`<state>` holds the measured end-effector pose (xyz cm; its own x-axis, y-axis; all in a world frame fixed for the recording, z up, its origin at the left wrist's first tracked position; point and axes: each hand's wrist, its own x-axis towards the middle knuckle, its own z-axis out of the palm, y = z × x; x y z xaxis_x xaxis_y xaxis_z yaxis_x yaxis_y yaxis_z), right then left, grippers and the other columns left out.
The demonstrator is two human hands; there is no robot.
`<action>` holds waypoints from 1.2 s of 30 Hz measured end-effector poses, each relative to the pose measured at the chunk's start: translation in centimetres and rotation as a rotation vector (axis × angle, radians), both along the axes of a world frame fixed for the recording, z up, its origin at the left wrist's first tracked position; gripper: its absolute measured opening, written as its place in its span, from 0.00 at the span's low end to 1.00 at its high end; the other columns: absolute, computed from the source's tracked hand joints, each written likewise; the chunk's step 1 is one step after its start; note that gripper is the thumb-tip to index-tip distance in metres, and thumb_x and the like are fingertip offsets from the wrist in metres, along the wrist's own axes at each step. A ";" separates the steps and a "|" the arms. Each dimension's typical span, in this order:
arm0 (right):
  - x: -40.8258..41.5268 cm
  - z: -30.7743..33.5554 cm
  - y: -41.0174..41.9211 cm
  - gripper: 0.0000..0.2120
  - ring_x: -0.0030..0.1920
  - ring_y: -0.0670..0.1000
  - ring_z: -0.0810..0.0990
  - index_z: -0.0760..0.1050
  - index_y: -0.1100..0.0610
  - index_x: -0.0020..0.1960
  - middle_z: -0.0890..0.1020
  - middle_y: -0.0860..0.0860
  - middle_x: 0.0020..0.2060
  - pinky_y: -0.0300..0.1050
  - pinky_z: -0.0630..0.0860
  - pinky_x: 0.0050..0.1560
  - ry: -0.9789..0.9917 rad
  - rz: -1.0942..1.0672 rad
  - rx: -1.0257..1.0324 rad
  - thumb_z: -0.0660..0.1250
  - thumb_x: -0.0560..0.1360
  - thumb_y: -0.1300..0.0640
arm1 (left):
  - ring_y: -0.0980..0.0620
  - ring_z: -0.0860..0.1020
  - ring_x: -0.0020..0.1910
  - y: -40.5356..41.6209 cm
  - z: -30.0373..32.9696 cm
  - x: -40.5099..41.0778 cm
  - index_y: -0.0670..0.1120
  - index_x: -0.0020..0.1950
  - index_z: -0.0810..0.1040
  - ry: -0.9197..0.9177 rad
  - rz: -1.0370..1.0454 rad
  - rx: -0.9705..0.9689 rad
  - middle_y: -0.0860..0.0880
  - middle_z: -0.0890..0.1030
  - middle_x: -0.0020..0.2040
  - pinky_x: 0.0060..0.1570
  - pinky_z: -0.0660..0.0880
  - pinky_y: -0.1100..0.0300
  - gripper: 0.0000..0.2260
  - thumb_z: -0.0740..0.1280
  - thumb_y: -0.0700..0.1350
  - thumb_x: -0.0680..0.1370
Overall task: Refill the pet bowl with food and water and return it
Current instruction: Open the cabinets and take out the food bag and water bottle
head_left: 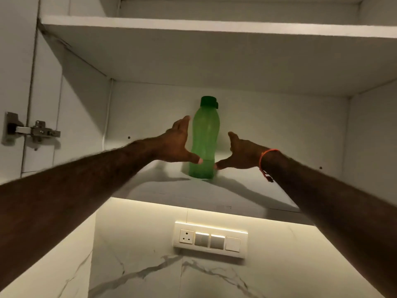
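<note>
A green plastic bottle (203,138) with a dark green cap stands upright on the lower shelf (240,190) of an open white wall cabinet. My left hand (177,143) is raised at the bottle's left side, fingers spread, thumb in front of the bottle's lower part. My right hand (238,152), with an orange thread at the wrist, is spread open just right of the bottle, its thumb tip near the bottle's base. Neither hand is closed around the bottle. No pet bowl is in view.
An upper shelf (214,26) runs across above the bottle. The open cabinet door with a metal hinge (32,131) is on the left. Below the cabinet, a lit marble wall carries a switch and socket panel (210,239).
</note>
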<state>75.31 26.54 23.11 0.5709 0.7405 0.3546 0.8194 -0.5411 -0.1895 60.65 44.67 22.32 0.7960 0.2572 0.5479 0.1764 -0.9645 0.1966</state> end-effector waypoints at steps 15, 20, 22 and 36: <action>2.0 -1.7 6.5 0.50 0.65 0.60 0.77 0.47 0.55 0.80 0.73 0.55 0.70 0.63 0.80 0.59 0.388 0.166 0.318 0.79 0.72 0.52 | 0.47 0.76 0.67 2.8 -2.6 4.7 0.52 0.81 0.54 0.199 -0.326 -0.483 0.49 0.68 0.73 0.59 0.81 0.41 0.49 0.81 0.49 0.68; -1.1 -1.8 4.3 0.27 0.56 0.58 0.82 0.69 0.53 0.68 0.81 0.54 0.54 0.59 0.82 0.57 0.338 0.211 0.311 0.76 0.74 0.48 | 0.47 0.77 0.64 0.2 -2.7 2.9 0.49 0.78 0.59 0.077 -0.271 -0.453 0.47 0.69 0.68 0.51 0.84 0.42 0.48 0.80 0.61 0.66; -2.4 -2.0 3.4 0.20 0.54 0.55 0.83 0.72 0.48 0.61 0.82 0.51 0.51 0.58 0.82 0.56 0.349 0.242 0.323 0.75 0.74 0.44 | 0.49 0.77 0.61 -0.4 -2.8 2.0 0.46 0.79 0.52 0.025 -0.236 -0.457 0.48 0.70 0.66 0.51 0.84 0.42 0.51 0.80 0.59 0.68; -13.3 -4.0 -5.4 0.27 0.46 0.46 0.88 0.76 0.49 0.67 0.87 0.48 0.51 0.42 0.85 0.42 0.438 0.505 0.513 0.77 0.71 0.43 | 0.57 0.82 0.55 -10.0 -4.4 -9.8 0.49 0.76 0.64 -0.254 -0.175 -0.340 0.56 0.80 0.61 0.50 0.83 0.59 0.50 0.80 0.63 0.60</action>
